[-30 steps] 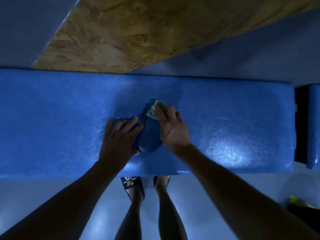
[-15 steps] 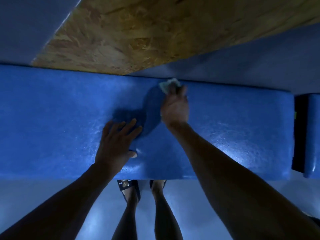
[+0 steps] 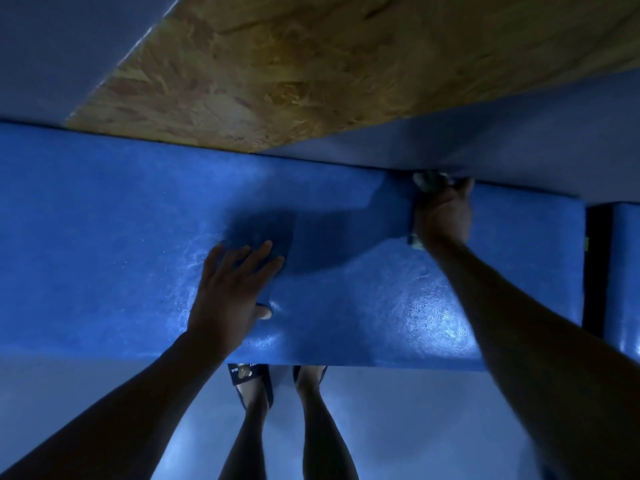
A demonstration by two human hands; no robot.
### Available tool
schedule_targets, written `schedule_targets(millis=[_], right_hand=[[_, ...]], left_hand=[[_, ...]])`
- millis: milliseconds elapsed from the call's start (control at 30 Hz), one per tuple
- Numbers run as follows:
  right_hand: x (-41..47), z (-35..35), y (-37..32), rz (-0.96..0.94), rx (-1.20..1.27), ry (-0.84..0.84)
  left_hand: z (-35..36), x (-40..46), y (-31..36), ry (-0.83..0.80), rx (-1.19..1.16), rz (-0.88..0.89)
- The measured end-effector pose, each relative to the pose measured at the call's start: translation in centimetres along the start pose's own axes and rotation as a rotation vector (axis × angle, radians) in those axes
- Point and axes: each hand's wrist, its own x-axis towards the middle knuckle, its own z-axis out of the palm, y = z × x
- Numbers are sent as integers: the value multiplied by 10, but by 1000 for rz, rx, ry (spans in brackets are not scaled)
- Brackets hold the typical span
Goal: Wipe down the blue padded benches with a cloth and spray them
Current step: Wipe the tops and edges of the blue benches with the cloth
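A long blue padded bench [image 3: 104, 237] runs across the view, its surface wet and shiny near the right front. My right hand [image 3: 443, 213] presses a pale crumpled cloth [image 3: 427, 180] against the bench's far edge toward the right; most of the cloth is hidden under the hand, with a scrap showing at the wrist. My left hand [image 3: 232, 289] rests flat on the bench near its middle, fingers spread and the thumb over the front side. No spray bottle is in view.
A second blue bench [image 3: 627, 282] begins at the right past a dark gap [image 3: 597, 265]. A chipboard panel [image 3: 294, 71] leans over the back, against a grey-blue wall. My feet in sandals [image 3: 249, 382] stand on the floor under the bench's front edge.
My right hand slid the cloth from the bench's middle to its far edge, then right along that edge. My left hand stayed planted in place.
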Motion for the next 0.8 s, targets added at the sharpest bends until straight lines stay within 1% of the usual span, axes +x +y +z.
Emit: schedule_targets(millis=[33,100,167,233,267,300,333,400,500,567,633,667,700,733,800], right_hand=[[-10,11,-16,-13,-95,-27],[-39,42,-67,-93,-155,-87],[-64,68,-108,-305,-257,-148],[-68,70,-113,-527,-378,-261],[-62,61,-104,-602,-358,-295],[-56,48,-89,-679,-350,-272],[-48,35,-70,-694,-337,-227],[-23,10,-20,-618,-365,-111],[-5,-19,39,-342,-357,-61],[-18,-17,35,-195,-304,-4],[-34,4,7,-33,-240,43],[-43,18,-13,12,-224,41],[-51,31,-33,21,-208,18],[-60,44,-53,-9,-181,-18],[-77,63,-89,-177,-159,-92]], left_hand=[[-1,0,0,-1,3,-1],[0,0,0,-2,10,-1],[1,0,0,-3,17,0],[1,-1,2,-7,34,-5],[1,-1,2,-5,42,-7],[0,-1,3,-3,47,-9],[0,-1,4,-6,46,-10],[0,-1,4,-13,45,-17],[1,-1,4,-26,35,-33],[0,0,5,-51,29,-48],[1,0,6,-71,35,-58],[1,0,6,-78,40,-59],[1,0,5,-80,46,-53],[2,1,4,-79,49,-47],[2,0,3,-67,59,-36]])
